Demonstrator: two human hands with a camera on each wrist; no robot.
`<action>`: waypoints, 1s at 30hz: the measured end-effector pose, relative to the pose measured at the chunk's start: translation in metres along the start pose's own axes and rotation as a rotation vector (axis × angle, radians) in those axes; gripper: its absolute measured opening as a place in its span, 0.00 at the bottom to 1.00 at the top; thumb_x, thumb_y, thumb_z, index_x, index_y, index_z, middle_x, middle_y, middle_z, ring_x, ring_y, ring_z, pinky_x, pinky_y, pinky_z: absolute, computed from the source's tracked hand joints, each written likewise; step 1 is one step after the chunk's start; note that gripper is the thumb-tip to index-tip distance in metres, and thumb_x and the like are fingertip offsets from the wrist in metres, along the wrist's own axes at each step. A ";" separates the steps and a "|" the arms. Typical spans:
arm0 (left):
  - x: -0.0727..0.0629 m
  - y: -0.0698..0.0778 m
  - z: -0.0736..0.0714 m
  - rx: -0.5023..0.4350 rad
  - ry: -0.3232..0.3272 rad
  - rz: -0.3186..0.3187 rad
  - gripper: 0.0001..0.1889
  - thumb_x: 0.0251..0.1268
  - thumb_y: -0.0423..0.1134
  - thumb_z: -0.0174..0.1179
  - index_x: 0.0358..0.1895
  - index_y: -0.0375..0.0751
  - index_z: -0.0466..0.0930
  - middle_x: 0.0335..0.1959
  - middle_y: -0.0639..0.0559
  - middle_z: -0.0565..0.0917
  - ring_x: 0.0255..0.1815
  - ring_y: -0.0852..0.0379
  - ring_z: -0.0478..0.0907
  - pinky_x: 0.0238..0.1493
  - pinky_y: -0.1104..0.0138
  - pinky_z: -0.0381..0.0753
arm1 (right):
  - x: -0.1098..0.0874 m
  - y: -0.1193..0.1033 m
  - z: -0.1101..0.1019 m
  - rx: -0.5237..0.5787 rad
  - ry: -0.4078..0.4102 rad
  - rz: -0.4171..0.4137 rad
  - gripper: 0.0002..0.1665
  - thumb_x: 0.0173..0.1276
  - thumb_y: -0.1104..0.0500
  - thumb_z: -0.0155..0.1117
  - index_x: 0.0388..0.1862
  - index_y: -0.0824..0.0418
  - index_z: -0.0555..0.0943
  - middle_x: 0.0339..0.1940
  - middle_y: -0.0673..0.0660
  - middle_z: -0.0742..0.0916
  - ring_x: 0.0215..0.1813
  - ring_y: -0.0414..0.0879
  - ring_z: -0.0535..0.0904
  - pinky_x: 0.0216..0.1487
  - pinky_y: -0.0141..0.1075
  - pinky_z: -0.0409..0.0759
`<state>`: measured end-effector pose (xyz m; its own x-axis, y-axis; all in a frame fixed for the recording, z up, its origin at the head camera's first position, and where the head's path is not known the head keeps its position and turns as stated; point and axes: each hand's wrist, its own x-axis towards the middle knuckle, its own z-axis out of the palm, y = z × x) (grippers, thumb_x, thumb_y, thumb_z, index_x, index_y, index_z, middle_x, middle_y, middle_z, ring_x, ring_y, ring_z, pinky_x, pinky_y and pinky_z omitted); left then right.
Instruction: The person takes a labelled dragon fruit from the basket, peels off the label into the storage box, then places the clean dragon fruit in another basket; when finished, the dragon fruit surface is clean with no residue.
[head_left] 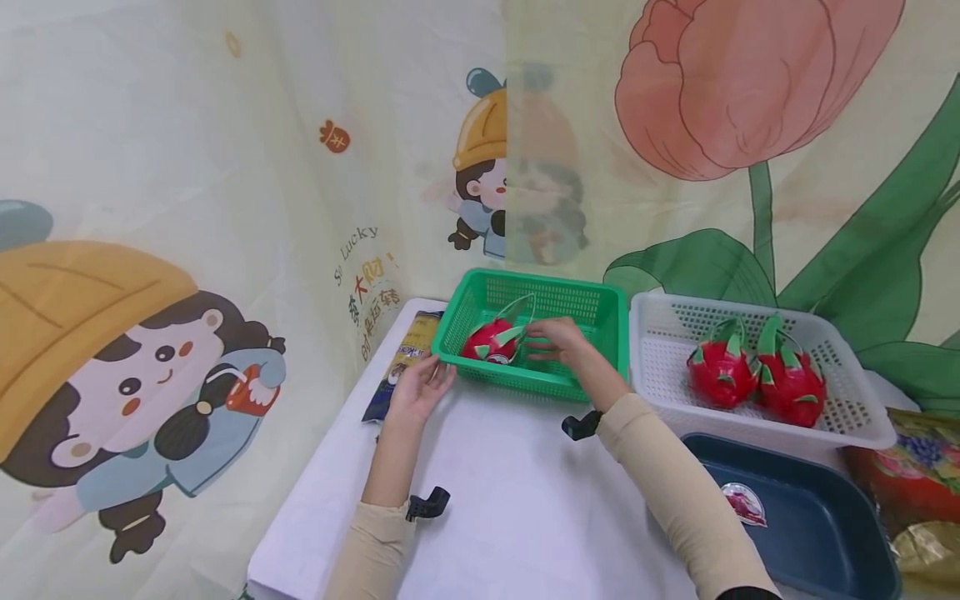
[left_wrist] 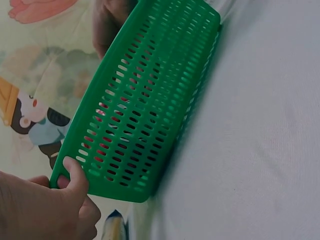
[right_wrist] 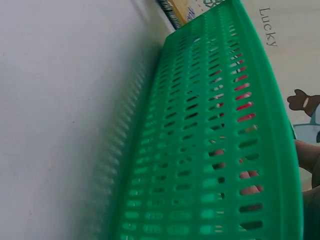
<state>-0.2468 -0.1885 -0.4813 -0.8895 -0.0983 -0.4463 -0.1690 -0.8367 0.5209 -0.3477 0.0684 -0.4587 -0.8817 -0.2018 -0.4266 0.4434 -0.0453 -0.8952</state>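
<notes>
A green plastic basket [head_left: 525, 382] with slotted walls stands at the far side of the white table. Inside, toward its left, lies a red dragon fruit [head_left: 486, 342] with green scales, a thin loop and a round label. My left hand [head_left: 422, 388] is at the basket's near left corner; in the left wrist view that hand [left_wrist: 55, 205] pinches the rim. Over the basket's inside, just right of the fruit, my right hand [head_left: 557, 338] has its fingers loosely extended and holds nothing. Through the slots, the right wrist view shows parts of its fingers [right_wrist: 250, 182].
A white basket [head_left: 656, 354] with two dragon fruits [head_left: 787, 379] stands right of the green one. Before it sits a dark blue tray [head_left: 817, 525] holding a round label [head_left: 745, 504]. A yellow and blue packet [head_left: 408, 350] lies at left; colourful bags [head_left: 915, 467] are far right.
</notes>
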 end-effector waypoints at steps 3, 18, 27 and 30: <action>0.000 0.000 -0.001 -0.009 -0.004 -0.010 0.28 0.77 0.25 0.53 0.76 0.44 0.61 0.57 0.46 0.70 0.61 0.53 0.71 0.73 0.57 0.75 | 0.005 0.003 0.004 0.005 0.003 0.000 0.27 0.80 0.64 0.58 0.73 0.74 0.71 0.73 0.71 0.75 0.71 0.67 0.75 0.69 0.57 0.78; 0.003 -0.004 0.002 -0.009 -0.028 -0.020 0.19 0.77 0.24 0.53 0.64 0.44 0.68 0.57 0.45 0.71 0.59 0.53 0.73 0.72 0.60 0.76 | 0.003 0.001 0.003 -0.010 0.081 -0.066 0.28 0.79 0.67 0.60 0.75 0.71 0.71 0.71 0.67 0.79 0.58 0.65 0.85 0.56 0.48 0.87; 0.003 -0.002 -0.001 -0.015 -0.043 -0.019 0.20 0.77 0.24 0.52 0.65 0.45 0.67 0.58 0.44 0.70 0.63 0.53 0.71 0.73 0.60 0.75 | -0.010 -0.012 -0.007 -0.026 0.097 -0.080 0.29 0.78 0.65 0.62 0.75 0.69 0.72 0.70 0.66 0.81 0.56 0.65 0.86 0.64 0.54 0.83; 0.002 0.000 -0.002 -0.011 -0.044 -0.019 0.22 0.77 0.24 0.52 0.68 0.45 0.66 0.58 0.45 0.70 0.62 0.53 0.72 0.73 0.60 0.75 | -0.018 -0.018 -0.012 -0.036 0.101 -0.079 0.30 0.79 0.64 0.62 0.76 0.68 0.71 0.70 0.65 0.81 0.56 0.64 0.86 0.64 0.54 0.83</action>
<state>-0.2482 -0.1894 -0.4836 -0.9039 -0.0593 -0.4236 -0.1812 -0.8440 0.5048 -0.3417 0.0848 -0.4367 -0.9261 -0.0991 -0.3640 0.3677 -0.0212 -0.9297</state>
